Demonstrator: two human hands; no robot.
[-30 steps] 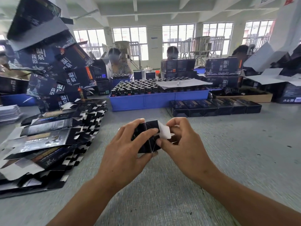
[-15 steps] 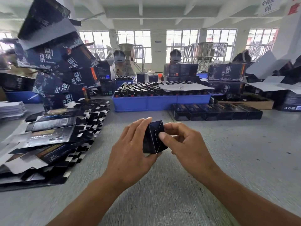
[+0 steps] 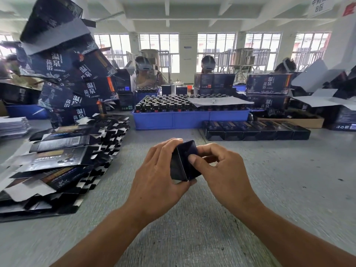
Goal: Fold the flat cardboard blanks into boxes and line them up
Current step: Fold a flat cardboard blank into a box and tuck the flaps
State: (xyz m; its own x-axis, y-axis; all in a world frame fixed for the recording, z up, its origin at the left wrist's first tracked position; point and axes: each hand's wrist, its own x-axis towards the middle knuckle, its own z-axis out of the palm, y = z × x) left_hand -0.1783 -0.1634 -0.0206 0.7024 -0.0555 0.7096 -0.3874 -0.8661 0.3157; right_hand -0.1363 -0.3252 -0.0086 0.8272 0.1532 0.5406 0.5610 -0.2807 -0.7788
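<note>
1. Box point(image 3: 183, 162), small, dark, held above the grey table point(image 3: 269, 180) at frame centre, one end facing the camera.
2. Left hand point(image 3: 154, 182) wraps its left side, fingers over the top, thumb beneath.
3. Right hand point(image 3: 221, 170) pinches its right side, thumb pressed on the near face.
4. Flat blanks point(image 3: 57, 166), fanned pile, at 9 o'clock, well apart.
5. Finished boxes point(image 3: 256, 131) in a row at 1 o'clock.
6. Blue tray point(image 3: 190, 118) of dark bottles point(image 3: 167, 103) at 12 o'clock, beyond the row.
</note>
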